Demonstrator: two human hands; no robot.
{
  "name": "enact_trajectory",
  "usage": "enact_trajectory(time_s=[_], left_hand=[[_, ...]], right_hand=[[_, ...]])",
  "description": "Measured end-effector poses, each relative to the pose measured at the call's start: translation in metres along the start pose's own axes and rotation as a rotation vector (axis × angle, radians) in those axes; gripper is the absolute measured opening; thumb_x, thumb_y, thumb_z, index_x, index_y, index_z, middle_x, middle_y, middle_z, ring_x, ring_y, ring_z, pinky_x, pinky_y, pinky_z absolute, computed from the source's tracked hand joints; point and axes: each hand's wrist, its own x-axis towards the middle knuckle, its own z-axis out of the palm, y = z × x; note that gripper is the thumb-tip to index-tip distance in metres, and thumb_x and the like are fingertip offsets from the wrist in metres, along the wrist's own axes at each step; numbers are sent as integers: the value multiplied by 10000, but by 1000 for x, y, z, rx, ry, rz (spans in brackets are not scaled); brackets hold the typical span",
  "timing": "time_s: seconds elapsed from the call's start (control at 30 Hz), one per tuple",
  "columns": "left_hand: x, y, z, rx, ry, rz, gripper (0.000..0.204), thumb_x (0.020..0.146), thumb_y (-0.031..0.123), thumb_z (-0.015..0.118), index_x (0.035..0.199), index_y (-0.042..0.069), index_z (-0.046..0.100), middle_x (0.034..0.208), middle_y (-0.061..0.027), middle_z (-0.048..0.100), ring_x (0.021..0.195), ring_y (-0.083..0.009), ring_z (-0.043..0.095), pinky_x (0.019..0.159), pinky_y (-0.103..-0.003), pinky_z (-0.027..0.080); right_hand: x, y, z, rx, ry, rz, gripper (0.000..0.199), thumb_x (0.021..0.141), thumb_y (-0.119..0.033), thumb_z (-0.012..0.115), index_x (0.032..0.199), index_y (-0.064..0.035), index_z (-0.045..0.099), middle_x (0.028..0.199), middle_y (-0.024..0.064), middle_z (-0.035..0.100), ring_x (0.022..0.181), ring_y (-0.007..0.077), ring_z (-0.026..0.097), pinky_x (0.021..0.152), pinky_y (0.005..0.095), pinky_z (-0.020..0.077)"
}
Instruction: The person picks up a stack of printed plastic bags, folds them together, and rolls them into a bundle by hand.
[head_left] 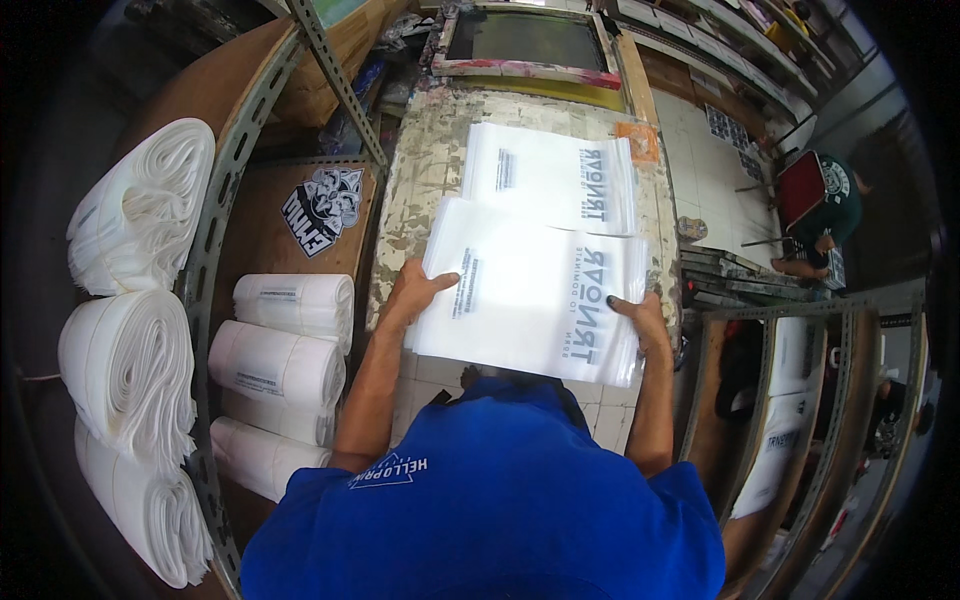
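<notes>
Between both hands I hold a stack of white printed plastic bags (500, 290), tilted over the near end of the worktable. My left hand (410, 292) grips its left edge, thumb on top and fingers underneath. At the right edge my right hand (640, 318) pinches the stack the same way, with a dark-stained thumb tip on top. A second stack of the same bags (540, 165) lies flat on the paint-splotched table (412, 170) just beyond, partly covered by the held stack's far edge.
A framed printing screen (525, 68) lies at the table's far end. Rolled bundles of white bags (275, 365) fill the left shelf, with larger rolls (128, 370) outside its metal post. At right stand a rack (750, 430) and a seated person (832, 205). An orange piece (637, 142) lies by the far stack.
</notes>
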Motion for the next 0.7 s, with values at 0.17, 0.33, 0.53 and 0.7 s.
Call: enact_trajectory(time_s=[0.17, 0.33, 0.53, 0.7], left_hand=[[26, 5, 5, -68, -35, -52, 392, 813, 124, 755, 1111, -108, 650, 945, -199, 714, 758, -237, 700, 652, -352, 558], [84, 33, 7, -114, 14, -27, 395, 824, 100, 745, 1139, -112, 634, 983, -208, 706, 778, -249, 699, 664, -353, 564], [183, 60, 17, -135, -26, -15, 448, 832, 127, 756, 1120, -177, 597, 983, -248, 689, 800, -270, 697, 677, -373, 568], [235, 68, 24, -75, 64, -163, 583, 800, 201, 794, 1168, -185, 559, 1028, -273, 676, 848, -296, 700, 696, -380, 571]], right_hand=[[45, -4, -13, -81, -26, -16, 351, 775, -24, 741, 1088, 107, 654, 910, 194, 717, 714, 233, 702, 648, 336, 559], [101, -55, -8, -108, -42, -89, 360, 776, -59, 743, 1083, 112, 662, 901, 192, 717, 690, 235, 698, 621, 343, 556], [180, -114, -11, -159, -74, -92, 346, 790, -64, 730, 1084, 105, 664, 888, 182, 716, 677, 236, 696, 608, 347, 554], [240, -114, -14, -130, -95, -104, 329, 790, -72, 731, 1066, 96, 670, 869, 159, 715, 660, 220, 686, 597, 342, 546]])
